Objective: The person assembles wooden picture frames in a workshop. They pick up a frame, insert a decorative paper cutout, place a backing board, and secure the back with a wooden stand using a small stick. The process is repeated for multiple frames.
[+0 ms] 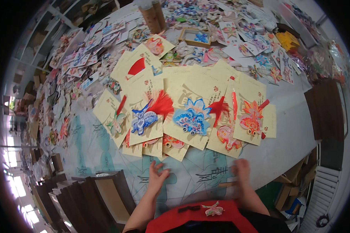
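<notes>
My left hand (156, 176) rests flat on the table's near edge with fingers spread, holding nothing. Blurred, my right hand (242, 171) lies on the table with fingers curled down; whether it holds anything is unclear. Just beyond both hands lies an overlapping row of pale yellow cards (190, 93) carrying colourful paper ornaments: a blue one with a red tassel (144, 118), a blue butterfly-like one (190, 118), an orange and pink one (251, 118) and a pink fish shape (227, 138).
The table top (291, 112) has large printed characters. Farther back lie many small cut-out ornaments (260, 50), two brown cardboard tubes (153, 17) and a small wooden frame (194, 37). Dark frames (101, 194) stand at the lower left. A red apron (206, 219) is at my waist.
</notes>
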A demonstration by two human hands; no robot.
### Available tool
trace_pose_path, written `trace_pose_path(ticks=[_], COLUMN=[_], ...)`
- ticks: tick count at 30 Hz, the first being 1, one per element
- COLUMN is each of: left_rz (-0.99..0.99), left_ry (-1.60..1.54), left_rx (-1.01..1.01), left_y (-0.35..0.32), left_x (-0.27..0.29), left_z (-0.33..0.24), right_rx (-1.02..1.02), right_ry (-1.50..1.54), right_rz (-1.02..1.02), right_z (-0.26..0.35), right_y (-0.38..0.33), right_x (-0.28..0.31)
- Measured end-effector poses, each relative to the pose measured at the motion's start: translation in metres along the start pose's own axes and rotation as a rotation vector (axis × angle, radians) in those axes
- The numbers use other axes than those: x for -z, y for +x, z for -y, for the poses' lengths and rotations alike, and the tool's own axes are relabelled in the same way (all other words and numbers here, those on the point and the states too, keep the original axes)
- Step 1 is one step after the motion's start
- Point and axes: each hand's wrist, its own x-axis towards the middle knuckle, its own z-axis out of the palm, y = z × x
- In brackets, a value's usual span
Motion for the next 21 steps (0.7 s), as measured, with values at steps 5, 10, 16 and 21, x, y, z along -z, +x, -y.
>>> trace_pose_path(ticks=[5,10,16,21], left_rz=[0.091,-0.001,0.005,-0.316], left_ry=[-0.503,-0.619,-0.341,0.358], left_rx=[0.249,0.007,0.087,-0.390], left_y=[0.052,0.103,0.108,0.034], left_x=[-0.046,-0.063,-0.010,0.026], left_z=[-0.033,-0.045,-0.072,0.030], right_rx=[0.008,0.121,0.200,0.685], right_ry=[0.469,0.240,0.071,-0.322], right_rz=[-0.188,0.111,0.188,-0.095], right_z=[0.076,0.109,0.125,0.052], right_y=[0.051,0.096,0.087,0.070], right_x=[0.010,-0.040,-0.082,-0.034])
